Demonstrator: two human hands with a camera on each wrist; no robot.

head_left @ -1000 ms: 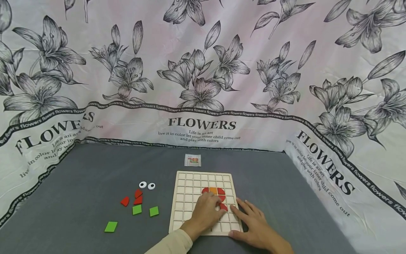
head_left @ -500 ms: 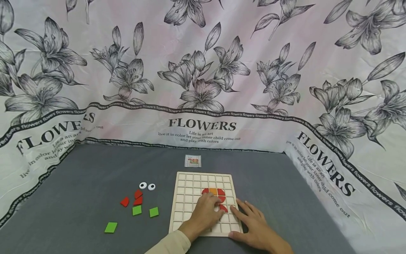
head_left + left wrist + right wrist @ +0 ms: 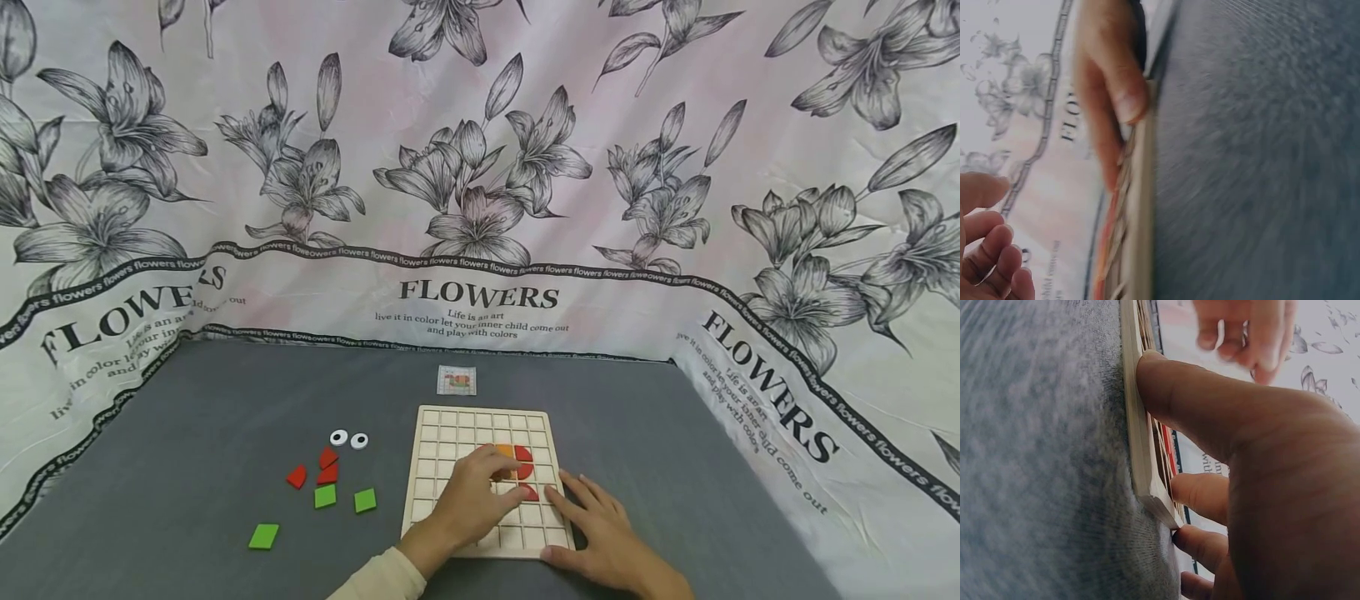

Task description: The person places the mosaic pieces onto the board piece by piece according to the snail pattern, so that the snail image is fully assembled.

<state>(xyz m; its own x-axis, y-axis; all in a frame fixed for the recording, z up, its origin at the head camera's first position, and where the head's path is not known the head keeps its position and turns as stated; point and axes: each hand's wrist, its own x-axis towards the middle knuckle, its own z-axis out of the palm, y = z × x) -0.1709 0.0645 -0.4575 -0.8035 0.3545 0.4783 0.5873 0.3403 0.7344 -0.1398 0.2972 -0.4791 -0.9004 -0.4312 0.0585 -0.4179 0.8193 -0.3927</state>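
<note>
A wooden grid board (image 3: 442, 425) lies on the dark grey cloth, with red pieces (image 3: 525, 471) and an orange square (image 3: 506, 451) in its right half. Above the board's middle is my left hand (image 3: 468, 500), its fingers loosely bent and parted from the thumb. Nothing shows between them in the left wrist view, where the left hand (image 3: 988, 250) hangs clear of the board. My right hand (image 3: 600, 533) rests spread at the near right corner. Its thumb (image 3: 1179, 394) lies against the near edge, while fingers touch the right side. Some cells are hidden under the left hand.
Left of the board lie several red pieces (image 3: 327, 474), green diamonds (image 3: 263, 536) and two round eye pieces (image 3: 359, 441). A small pattern card (image 3: 457, 381) sits beyond the board. Flower-printed cloth (image 3: 480, 300) walls the table at the back and sides.
My left hand has lifted and shifted slightly left, uncovering more of the pieces beneath it. The right hand and the board stay where they were.
</note>
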